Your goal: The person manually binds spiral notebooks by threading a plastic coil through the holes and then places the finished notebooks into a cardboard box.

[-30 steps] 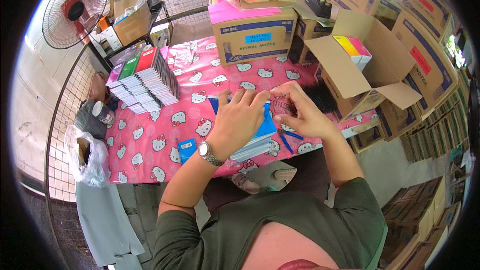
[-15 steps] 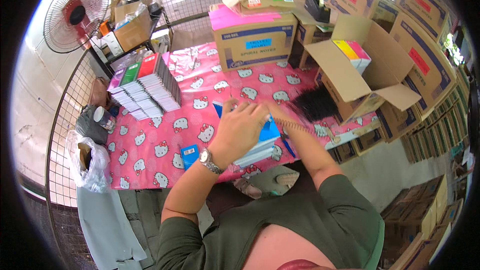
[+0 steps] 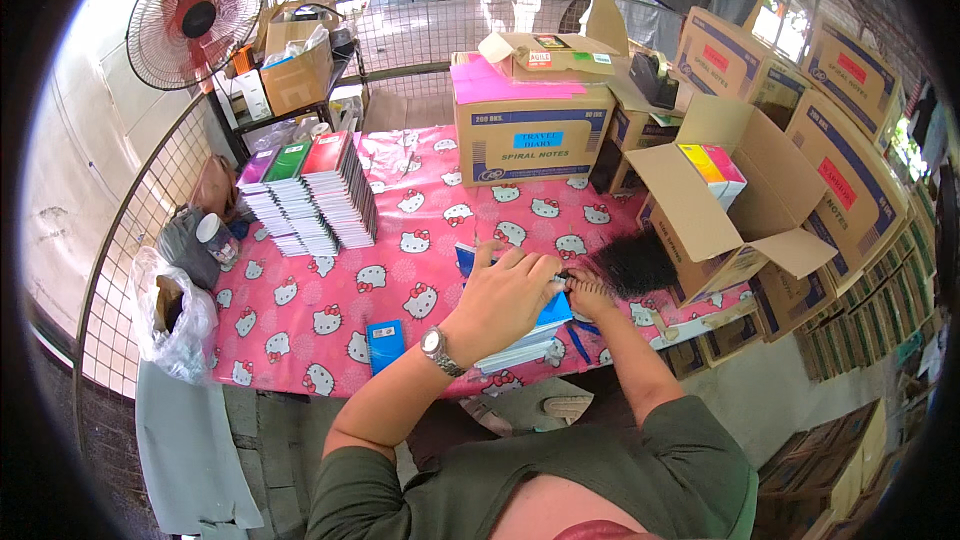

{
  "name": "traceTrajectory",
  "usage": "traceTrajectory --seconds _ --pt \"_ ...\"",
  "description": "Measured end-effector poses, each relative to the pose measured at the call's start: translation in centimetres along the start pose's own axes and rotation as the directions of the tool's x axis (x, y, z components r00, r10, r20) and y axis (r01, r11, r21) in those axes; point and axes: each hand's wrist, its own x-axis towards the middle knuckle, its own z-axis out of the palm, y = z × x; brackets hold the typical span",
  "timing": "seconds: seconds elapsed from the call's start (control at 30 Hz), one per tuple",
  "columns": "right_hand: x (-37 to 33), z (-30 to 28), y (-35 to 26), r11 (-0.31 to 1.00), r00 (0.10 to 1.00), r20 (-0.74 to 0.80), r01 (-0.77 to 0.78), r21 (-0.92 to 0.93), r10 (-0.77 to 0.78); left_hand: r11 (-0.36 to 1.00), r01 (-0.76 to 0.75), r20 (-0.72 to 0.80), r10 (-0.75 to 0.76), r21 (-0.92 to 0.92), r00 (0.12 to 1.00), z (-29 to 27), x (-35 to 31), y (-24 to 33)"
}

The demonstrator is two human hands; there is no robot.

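Since half a second ago the right hand [image 3: 592, 300] has come back from beyond the far edge of the blue notebook [image 3: 555, 310] to its right edge, and the whole view has tilted up a little. That notebook lies on top of a stack [image 3: 520, 352] near the close edge of the desk [image 3: 385, 245], within easy reach of both arms. The left hand [image 3: 510, 300] lies over it, fingers bent and slightly spread, seemingly to steady it; its grip underneath is hidden. The right fingers are bunched narrow at the dark coil [image 3: 592, 287]; whether they pinch it, I cannot tell. A blue-handled tool [image 3: 579, 345] lies just beside the stack, probably for quick pick-up. Upright piles of notebooks [image 3: 340, 202], sorted by purple, green and red covers, stand well apart. As for labels, the single blue notebook [image 3: 386, 350] has a small white sticker, the carton [image 3: 540, 162] behind a blue label above dark print, and the cartons [image 3: 845, 230] at right reddish labels.
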Motion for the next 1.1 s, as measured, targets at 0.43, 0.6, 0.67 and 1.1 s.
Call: traceTrajectory --seconds 0.43,0.6,0.67,1.1 --pt "8.3 -17.2 -9.5 0.110 0.978 0.194 -0.186 0.976 -0.070 0.951 0.280 -0.115 -0.266 0.130 0.957 0.1 -2.8 -1.3" --pt "7.2 -30.7 -11.9 0.247 0.708 0.165 0.013 0.969 -0.686 0.990 0.142 -0.097 -0.138 0.028 0.986 0.4 -0.6 -0.6" --pt "7.2 -31.8 -10.7 0.520 0.723 0.271 0.141 0.843 -0.635 0.987 0.161 -0.060 -0.159 0.031 0.986 0.5 -0.3 0.1" --pt "8.0 -30.0 -11.8 -0.112 0.682 0.124 -0.291 0.950 -0.721 0.981 0.183 -0.083 -0.187 -0.056 0.979 0.3 -0.3 -0.4"
